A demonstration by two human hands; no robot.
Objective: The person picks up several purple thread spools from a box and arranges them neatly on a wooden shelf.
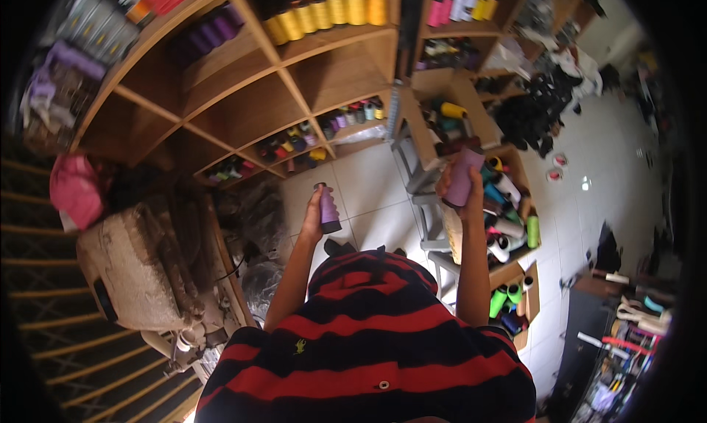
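Note:
My left hand (314, 211) is wrapped round a slim spool of lilac thread (328, 208) with a dark base, held over the tiled floor. In my right hand (471, 191) is a thicker cone of mauve thread (464, 176), tilted, its dark end toward the boxes. That hand is just left of a cardboard box (534, 240) full of mixed thread cones. Behind it, a second open cardboard box (483, 117) holds a yellow cone (453, 110) and other dark items.
Wooden shelving (283, 84) spans the far side, with yellow cones (324, 12), purple cones (210, 34) and small spools in its compartments. Grey stools (434, 224) stand by the boxes. A worn padded chair (132, 264) is at left. Black scraps (541, 102) lie on the floor at right.

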